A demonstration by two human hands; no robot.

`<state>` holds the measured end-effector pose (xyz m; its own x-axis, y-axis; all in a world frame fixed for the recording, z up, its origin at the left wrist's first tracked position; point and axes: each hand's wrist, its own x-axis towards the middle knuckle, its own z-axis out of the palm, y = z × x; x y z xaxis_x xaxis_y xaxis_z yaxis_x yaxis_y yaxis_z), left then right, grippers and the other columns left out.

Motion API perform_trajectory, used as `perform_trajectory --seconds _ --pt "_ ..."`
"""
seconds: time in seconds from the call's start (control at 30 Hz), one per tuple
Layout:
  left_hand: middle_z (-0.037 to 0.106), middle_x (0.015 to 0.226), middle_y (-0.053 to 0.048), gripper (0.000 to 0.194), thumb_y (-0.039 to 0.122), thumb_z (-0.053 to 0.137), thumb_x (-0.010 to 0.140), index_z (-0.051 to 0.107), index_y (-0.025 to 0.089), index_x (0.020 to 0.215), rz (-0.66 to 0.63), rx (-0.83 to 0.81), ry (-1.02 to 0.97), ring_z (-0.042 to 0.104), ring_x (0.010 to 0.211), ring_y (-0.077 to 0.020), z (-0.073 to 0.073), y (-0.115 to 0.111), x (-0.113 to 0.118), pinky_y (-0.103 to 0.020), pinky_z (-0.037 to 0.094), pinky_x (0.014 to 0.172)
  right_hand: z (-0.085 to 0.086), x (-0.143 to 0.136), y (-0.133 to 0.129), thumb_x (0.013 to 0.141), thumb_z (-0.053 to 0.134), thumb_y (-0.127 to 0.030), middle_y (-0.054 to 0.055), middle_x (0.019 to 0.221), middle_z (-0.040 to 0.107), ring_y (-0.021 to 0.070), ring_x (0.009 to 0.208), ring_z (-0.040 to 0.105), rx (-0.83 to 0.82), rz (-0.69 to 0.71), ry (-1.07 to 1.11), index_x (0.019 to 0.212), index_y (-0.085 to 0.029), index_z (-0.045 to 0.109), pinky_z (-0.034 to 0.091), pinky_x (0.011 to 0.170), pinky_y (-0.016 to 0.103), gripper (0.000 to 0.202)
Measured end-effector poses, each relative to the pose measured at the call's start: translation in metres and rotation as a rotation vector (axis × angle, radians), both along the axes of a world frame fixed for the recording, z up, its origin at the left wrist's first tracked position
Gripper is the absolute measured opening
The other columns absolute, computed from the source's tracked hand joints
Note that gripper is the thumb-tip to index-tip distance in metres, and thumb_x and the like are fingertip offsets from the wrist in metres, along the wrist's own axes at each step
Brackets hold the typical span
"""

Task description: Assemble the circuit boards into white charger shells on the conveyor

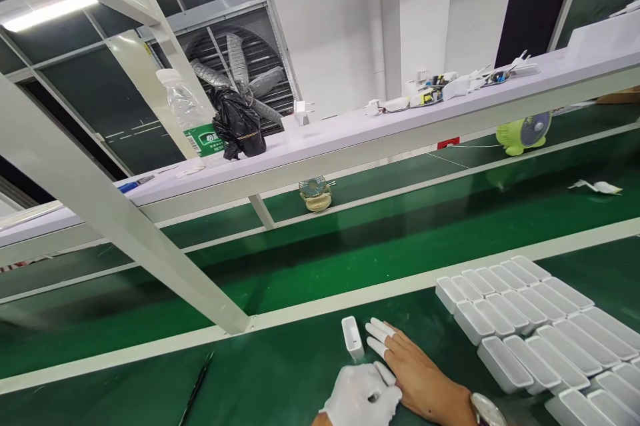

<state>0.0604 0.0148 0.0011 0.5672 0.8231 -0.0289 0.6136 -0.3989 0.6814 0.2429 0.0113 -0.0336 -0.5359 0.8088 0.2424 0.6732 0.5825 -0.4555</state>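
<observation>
White-gloved left hand (pixel 361 397): was curled; whether gripping, I couldn't tell.
White-tipped right hand (pixel 411 367): was loose, fingers straight.
Hollow white plastic box (pixel 353 339): sat near green tabletop's (pixel 270 373) far edge.

White character "怡" printed on green label (pixel 204 138), label borne by clear bottle (pixel 181 101) positioned left of black bag (pixel 240 121), following character only partly shown, smaller print illegible.
</observation>
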Motion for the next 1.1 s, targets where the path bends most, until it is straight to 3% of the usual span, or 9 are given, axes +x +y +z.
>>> perform_trajectory --seconds 0.17,0.5,0.77,0.93,1.1 --pt "0.066 0.062 -0.003 0.041 0.05 0.055 0.086 0.071 0.025 0.058 -0.024 -0.012 -0.014 0.06 0.058 -0.0162 0.002 0.002 0.001 -0.026 0.047 0.053 -0.005 0.0 0.0 0.078 0.05 -0.009 0.018 0.146 0.048 0.0311 0.144 0.034 0.045 -0.002 0.007 0.14 -0.013 0.051 0.03 0.118 0.055 0.061" --pt "0.067 0.065 -0.002 0.04 0.05 0.055 0.086 0.072 0.026 0.06 -0.046 -0.023 -0.039 0.062 0.061 -0.0164 0.007 0.002 0.003 -0.025 0.049 0.058 -0.006 0.0 0.0 0.074 0.051 -0.008 0.017 0.149 0.045 0.0317 0.145 0.03 0.035 0.005 0.005 0.142 -0.013 0.048 0.03 0.118 0.056 0.068" --pt "0.068 0.065 -0.003 0.041 0.048 0.057 0.087 0.071 0.025 0.057 -0.051 -0.024 -0.054 0.063 0.062 -0.0166 0.01 0.001 0.004 -0.025 0.05 0.059 -0.01 0.0 0.0 0.078 0.051 -0.01 0.017 0.143 0.051 0.0321 0.144 0.033 0.029 -0.004 0.022 0.14 -0.014 0.051 0.028 0.119 0.056 0.062" --pt "0.07 0.07 -0.002 0.035 0.041 0.058 0.088 0.072 0.023 0.062 -0.047 -0.019 -0.052 0.064 0.064 -0.0146 0.006 0.001 0.002 -0.022 0.05 0.061 -0.012 0.0 0.001 0.077 0.051 -0.01 0.017 0.15 0.044 0.0322 0.146 0.03 0.044 0.008 0.032 0.144 -0.013 0.046 0.028 0.119 0.056 0.067" --pt "0.07 0.071 -0.001 0.031 0.032 0.057 0.089 0.07 0.02 0.065 -0.063 0.036 -0.034 0.063 0.065 -0.0119 -0.001 0.003 -0.001 -0.019 0.049 0.063 -0.012 0.0 0.002 0.075 0.053 -0.009 0.017 0.148 0.046 0.0313 0.145 0.03 0.043 0.004 0.02 0.141 -0.013 0.048 0.026 0.12 0.054 0.066"
